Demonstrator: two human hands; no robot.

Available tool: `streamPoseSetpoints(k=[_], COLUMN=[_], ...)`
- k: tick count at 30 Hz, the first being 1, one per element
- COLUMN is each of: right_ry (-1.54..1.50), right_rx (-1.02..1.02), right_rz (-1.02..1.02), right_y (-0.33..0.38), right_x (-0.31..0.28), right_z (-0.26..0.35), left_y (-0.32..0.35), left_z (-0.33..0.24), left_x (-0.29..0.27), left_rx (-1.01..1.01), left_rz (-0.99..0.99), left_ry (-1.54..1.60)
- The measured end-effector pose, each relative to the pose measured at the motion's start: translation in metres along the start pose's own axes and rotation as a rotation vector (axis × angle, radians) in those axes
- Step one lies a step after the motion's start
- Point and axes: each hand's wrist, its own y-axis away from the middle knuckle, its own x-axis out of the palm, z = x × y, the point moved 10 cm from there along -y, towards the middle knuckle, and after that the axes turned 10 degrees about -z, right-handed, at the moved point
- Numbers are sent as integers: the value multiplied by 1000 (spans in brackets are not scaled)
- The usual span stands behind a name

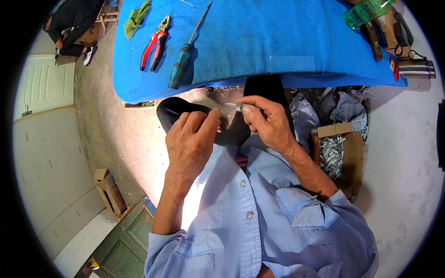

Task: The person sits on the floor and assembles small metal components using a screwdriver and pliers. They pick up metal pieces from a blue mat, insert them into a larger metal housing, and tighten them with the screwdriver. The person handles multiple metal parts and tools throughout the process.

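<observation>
Both hands meet over my lap, just short of the blue-covered table (259, 41). My left hand (191, 139) is closed, thumb and forefinger pinching a thin metal rod (228, 111) that points toward the other hand. Between the thumb and fingers of my right hand (269, 121) sits a small silvery metal part (239, 106), with a pale narrow tip beside it. The rod's end is close to this part; whether they touch is too small to tell. My fingers hide much of both pieces.
Red-and-black pliers (155, 44), a teal-handled screwdriver (181, 65) and a green cloth (136, 19) lie on the table. At its right are a green bottle (368, 13) and a steel flask (415, 69). A carton (354, 157) of small metal pieces stands by my right arm. Another person (76, 25) sits far left.
</observation>
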Motion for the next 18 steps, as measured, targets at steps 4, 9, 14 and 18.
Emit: streamPoseSetpoints(k=[4, 9, 14, 18], right_ry=[-12, 7, 97, 168], right_rx=[14, 19, -37, -116], right_rz=[1, 6, 19, 47], right_y=[0, 0, 2, 1], right_x=[1, 1, 1, 1], right_z=[0, -1, 2, 12], left_y=[-1, -2, -1, -2], left_z=[-2, -4, -5, -8], left_x=[-1, -1, 0, -1], left_rx=[18, 45, 84, 152], left_rz=[-3, -13, 2, 15], left_ry=[-11, -41, -73, -54])
